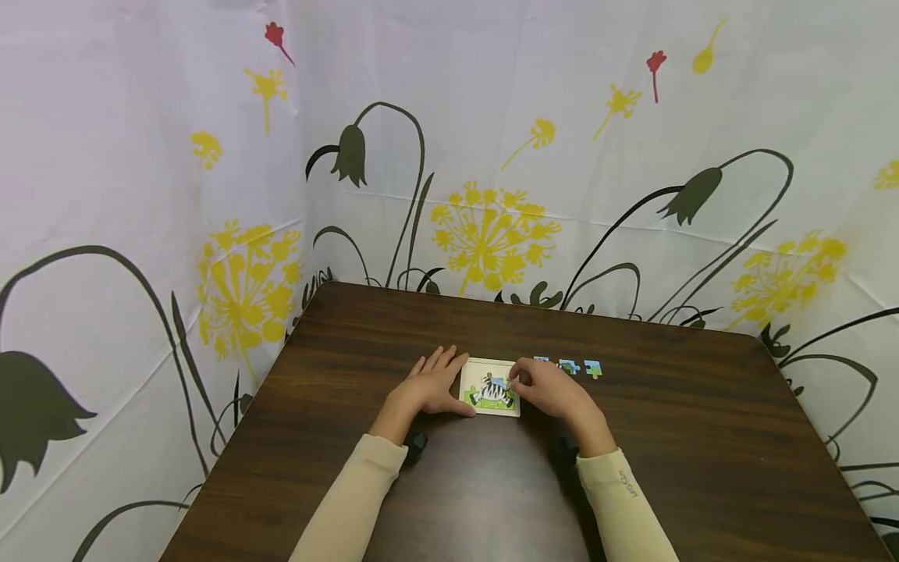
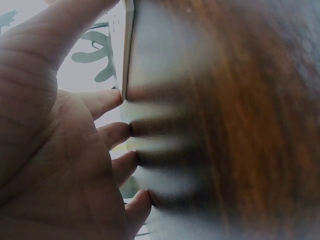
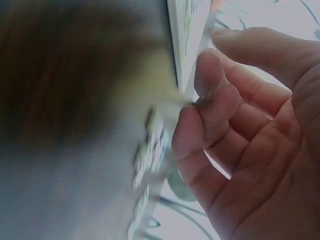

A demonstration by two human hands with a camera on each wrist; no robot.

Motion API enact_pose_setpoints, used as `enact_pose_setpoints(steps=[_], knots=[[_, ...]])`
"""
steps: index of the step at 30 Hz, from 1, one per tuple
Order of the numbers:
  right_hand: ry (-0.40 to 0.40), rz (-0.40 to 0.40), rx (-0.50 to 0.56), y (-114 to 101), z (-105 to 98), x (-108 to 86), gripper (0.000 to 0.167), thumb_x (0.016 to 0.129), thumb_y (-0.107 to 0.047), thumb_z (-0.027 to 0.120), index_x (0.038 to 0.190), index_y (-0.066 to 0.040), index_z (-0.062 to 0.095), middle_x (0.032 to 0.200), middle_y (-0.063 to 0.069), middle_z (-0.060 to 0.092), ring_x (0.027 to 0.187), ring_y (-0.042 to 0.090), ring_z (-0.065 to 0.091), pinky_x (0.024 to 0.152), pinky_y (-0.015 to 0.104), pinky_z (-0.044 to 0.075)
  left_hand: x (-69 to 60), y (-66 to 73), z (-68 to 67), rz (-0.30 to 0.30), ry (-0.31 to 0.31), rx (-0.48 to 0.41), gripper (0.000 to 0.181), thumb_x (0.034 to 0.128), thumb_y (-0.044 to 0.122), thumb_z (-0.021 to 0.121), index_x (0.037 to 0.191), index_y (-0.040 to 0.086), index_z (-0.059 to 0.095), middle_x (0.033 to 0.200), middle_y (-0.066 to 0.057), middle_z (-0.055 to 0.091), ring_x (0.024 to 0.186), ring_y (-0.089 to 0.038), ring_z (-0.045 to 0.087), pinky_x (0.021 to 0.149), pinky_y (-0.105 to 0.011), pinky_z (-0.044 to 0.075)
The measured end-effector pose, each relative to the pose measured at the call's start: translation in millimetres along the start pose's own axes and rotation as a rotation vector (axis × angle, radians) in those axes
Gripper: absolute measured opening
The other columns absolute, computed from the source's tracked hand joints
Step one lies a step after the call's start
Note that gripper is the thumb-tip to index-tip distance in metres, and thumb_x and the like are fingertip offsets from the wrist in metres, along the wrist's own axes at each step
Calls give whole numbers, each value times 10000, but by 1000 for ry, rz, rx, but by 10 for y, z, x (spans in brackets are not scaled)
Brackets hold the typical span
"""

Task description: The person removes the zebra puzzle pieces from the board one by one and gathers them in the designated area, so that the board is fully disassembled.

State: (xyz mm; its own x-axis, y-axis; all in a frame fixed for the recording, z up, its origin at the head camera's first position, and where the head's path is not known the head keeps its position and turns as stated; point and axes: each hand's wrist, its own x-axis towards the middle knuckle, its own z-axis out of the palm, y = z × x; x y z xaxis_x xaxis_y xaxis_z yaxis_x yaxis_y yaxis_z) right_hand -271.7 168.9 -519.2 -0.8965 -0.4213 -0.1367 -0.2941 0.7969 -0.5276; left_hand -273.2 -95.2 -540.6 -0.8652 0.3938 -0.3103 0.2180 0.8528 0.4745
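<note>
A small pale puzzle tray lies on the table, with a partly filled zebra picture in it. My left hand is spread at the tray's left side, its thumb and index finger touching the edge. In the left wrist view, the other fingertips of the left hand rest on the tabletop. Over the tray's right edge, my right hand has its fingers bent and pinches a small puzzle piece at the picture's right side. The right wrist view shows the right hand beside the tray, the piece mostly hidden.
Loose puzzle pieces lie behind the right hand: one partly covered, a blue-green one and another. The dark wooden table ends at a white flower-printed curtain at the back and left.
</note>
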Motion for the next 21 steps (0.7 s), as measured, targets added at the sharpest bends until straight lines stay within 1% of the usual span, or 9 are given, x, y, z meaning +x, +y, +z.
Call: enact_pose_setpoints(steps=[4, 8, 10, 12, 16, 21], knots=[[-38, -3, 29, -97, 105, 77, 244, 1017, -217, 756, 1219, -88, 708, 830, -8, 672, 663, 142, 579, 641, 316, 480, 24, -22, 14, 7, 5, -3, 1138, 875, 583, 850, 1745, 215, 215, 1829, -110, 92, 1702, -353, 16, 1352, -626, 29], [-49, -6, 27, -143, 163, 105, 389, 1003, -236, 786, 1333, -89, 641, 825, -19, 668, 629, 140, 594, 616, 310, 489, 62, -49, 26, 11, -6, -13, 1146, 876, 585, 847, 1749, 228, 197, 1833, -98, 72, 1703, -347, -1, 1351, -628, 11], [-50, -19, 37, -151, 166, 108, 421, 1002, -217, 785, 1371, -91, 627, 816, -11, 659, 614, 148, 589, 601, 312, 484, 77, -54, 26, 10, -14, -16, 1153, 873, 594, 846, 1751, 236, 189, 1834, -90, 59, 1704, -342, -10, 1351, -627, 4], [-62, -28, 59, -151, 162, 118, 419, 1010, -195, 770, 1391, -95, 626, 819, -1, 653, 612, 156, 583, 599, 314, 480, 102, -71, 37, 9, -14, -22, 1159, 868, 603, 847, 1751, 245, 187, 1836, -83, 53, 1704, -334, -14, 1352, -623, 0], [-86, -41, 96, -128, 158, 151, 375, 1024, -160, 745, 1378, -95, 638, 834, 20, 647, 633, 164, 567, 601, 314, 468, 140, -99, 59, 13, -7, -21, 1161, 863, 610, 849, 1750, 251, 193, 1835, -84, 58, 1705, -333, -10, 1352, -623, 4], [-141, -32, 147, -115, 141, 194, 356, 1031, -131, 725, 1361, -85, 601, 820, 31, 642, 638, 148, 533, 604, 298, 442, 138, -90, 60, 1, -12, -14, 1161, 859, 602, 856, 1749, 247, 200, 1834, -87, 61, 1705, -334, -11, 1351, -626, 3]])
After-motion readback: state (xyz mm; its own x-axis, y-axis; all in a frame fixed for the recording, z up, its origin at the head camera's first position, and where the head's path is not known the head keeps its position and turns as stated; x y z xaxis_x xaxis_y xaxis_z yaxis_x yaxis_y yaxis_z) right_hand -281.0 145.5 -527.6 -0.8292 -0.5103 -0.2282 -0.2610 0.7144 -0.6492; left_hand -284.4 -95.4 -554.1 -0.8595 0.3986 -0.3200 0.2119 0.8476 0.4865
